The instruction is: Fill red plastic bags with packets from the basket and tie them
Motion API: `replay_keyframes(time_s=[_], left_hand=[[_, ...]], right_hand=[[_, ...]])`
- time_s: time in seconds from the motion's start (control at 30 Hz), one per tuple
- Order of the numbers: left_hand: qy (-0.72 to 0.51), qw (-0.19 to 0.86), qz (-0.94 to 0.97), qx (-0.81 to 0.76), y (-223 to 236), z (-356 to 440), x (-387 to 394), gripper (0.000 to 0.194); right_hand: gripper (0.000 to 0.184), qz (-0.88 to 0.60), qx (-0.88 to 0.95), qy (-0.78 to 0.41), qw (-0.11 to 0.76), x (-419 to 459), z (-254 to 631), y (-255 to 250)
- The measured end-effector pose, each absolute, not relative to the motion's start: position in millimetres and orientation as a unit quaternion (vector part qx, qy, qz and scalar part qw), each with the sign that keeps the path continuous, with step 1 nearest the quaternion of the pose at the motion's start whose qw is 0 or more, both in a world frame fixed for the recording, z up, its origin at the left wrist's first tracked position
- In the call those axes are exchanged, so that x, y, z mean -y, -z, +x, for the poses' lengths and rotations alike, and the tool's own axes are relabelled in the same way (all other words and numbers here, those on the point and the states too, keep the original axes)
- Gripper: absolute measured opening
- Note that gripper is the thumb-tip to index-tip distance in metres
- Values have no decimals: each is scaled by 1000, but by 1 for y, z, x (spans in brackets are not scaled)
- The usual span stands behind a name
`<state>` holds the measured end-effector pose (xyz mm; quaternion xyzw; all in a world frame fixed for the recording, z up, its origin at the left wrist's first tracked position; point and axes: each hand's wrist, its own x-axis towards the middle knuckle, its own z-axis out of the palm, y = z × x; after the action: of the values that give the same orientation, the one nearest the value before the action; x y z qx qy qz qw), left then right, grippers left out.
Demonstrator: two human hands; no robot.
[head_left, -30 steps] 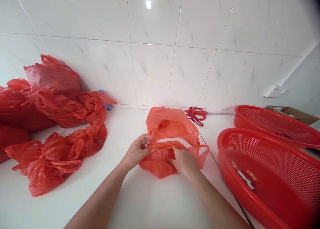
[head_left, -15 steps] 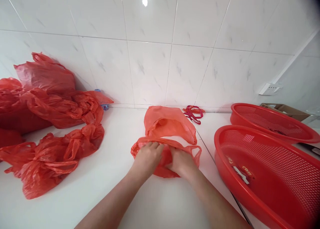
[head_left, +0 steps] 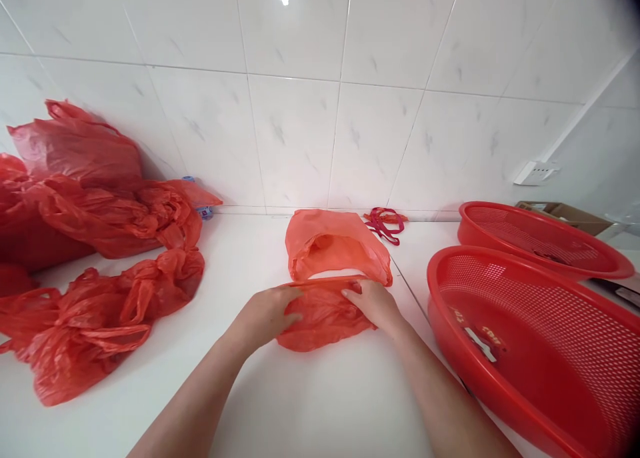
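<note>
A thin red plastic bag (head_left: 325, 315) lies on the white table in front of me, its upper edge drawn out straight between my hands. At its left side is my left hand (head_left: 267, 315), gripping the edge with fingertips partly tucked behind the film. My right hand (head_left: 375, 303) has the upper right corner, the thumb on the near face and the other fingers hidden. Just beyond, touching or nearly touching the held bag, rests a smoother orange-red bag (head_left: 333, 241) with a curved opening facing me.
Several stuffed, knotted red bags (head_left: 100, 311) crowd the left side. Two red plastic baskets (head_left: 525, 351) with perforated walls stand on the right, a cardboard box (head_left: 570, 215) behind them. Dark pink straps (head_left: 385, 225) lie by the tiled wall, below a socket (head_left: 537, 173) farther right.
My hands have moved apart, the left one outward to the left. The bunched bag between them is now spread wider and flatter, its handle loop no longer showing at the right.
</note>
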<state>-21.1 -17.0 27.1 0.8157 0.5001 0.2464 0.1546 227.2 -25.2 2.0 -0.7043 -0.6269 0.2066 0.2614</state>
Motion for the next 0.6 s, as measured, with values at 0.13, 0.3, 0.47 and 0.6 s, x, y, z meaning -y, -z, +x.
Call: replay_keyframes(time_s=[0.13,0.3,0.47,0.6], left_hand=[[-335,42,805,-487,-30,-24,9,27],[-297,172,737,-582,-22,-33,-1,43],[-262,411,677,-551,-6,-32,-6,26],[-316,435,636,-554,0,-29,-11,20]], right_hand=[[33,-720,629,-168,238,24,228,0],[30,-725,656,-95,187,27,225,2],[30,-719,667,-44,192,30,221,-2],[25,-674,688,37,268,47,206,-21]])
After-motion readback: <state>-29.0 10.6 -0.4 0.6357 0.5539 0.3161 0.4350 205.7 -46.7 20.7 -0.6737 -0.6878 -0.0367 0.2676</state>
